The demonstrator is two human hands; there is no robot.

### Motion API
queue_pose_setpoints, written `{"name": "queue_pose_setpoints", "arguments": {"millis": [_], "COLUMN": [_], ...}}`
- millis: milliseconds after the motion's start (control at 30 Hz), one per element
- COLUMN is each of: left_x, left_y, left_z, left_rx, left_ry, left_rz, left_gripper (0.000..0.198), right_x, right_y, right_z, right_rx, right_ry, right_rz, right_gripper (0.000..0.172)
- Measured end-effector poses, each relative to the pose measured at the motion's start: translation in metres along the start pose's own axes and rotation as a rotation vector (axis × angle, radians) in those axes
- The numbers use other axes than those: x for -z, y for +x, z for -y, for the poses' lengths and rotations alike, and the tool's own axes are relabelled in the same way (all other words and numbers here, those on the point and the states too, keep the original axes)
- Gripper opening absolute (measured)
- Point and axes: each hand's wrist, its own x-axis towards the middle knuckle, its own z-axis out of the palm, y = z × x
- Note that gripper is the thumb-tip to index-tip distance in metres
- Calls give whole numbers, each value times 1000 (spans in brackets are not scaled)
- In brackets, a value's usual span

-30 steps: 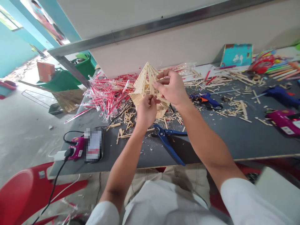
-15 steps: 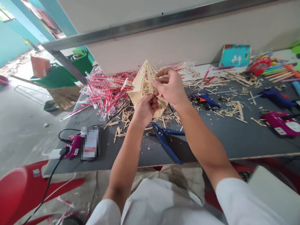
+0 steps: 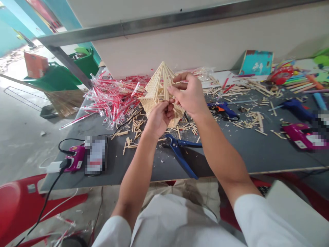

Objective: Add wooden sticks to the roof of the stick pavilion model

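A model built of thin wooden sticks (image 3: 153,85), with a pointed roof and flared lower edges, stands up in front of me over the table. My left hand (image 3: 159,118) is closed at its near lower edge, fingertips pinched against the sticks. On the model's right side, my right hand (image 3: 190,94) has thumb and fingers pressed together at the upright sticks. Whether a loose stick sits in that pinch is too small to tell. Blue-handled cutters (image 3: 180,159) lie below my hands, and a blue glue gun (image 3: 223,109) rests to the right.
Red-and-clear plastic wrappers (image 3: 110,97) are heaped left of the model. Cut stick pieces (image 3: 136,125) litter the dark table (image 3: 144,168). A magenta power strip (image 3: 77,158) and a phone (image 3: 96,156) lie at left. Another glue gun (image 3: 298,107) and magenta strip (image 3: 298,136) are at right.
The view has shifted slightly, so the table's surroundings sit a little further left. Both hands keep about the same hold on the stick model.
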Motion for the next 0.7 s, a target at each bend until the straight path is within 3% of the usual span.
{"name": "queue_pose_setpoints", "arguments": {"millis": [300,700], "left_x": [3,4], "left_y": [0,4], "left_z": [6,8], "left_rx": [-43,-88], "left_ry": [0,-20], "left_rz": [-12,37], "left_gripper": [23,25], "right_x": [3,3], "right_y": [1,4], "right_z": [-2,-7], "right_rx": [2,40], "right_ry": [-26,-40], "right_rz": [9,14], "right_gripper": [34,44]}}
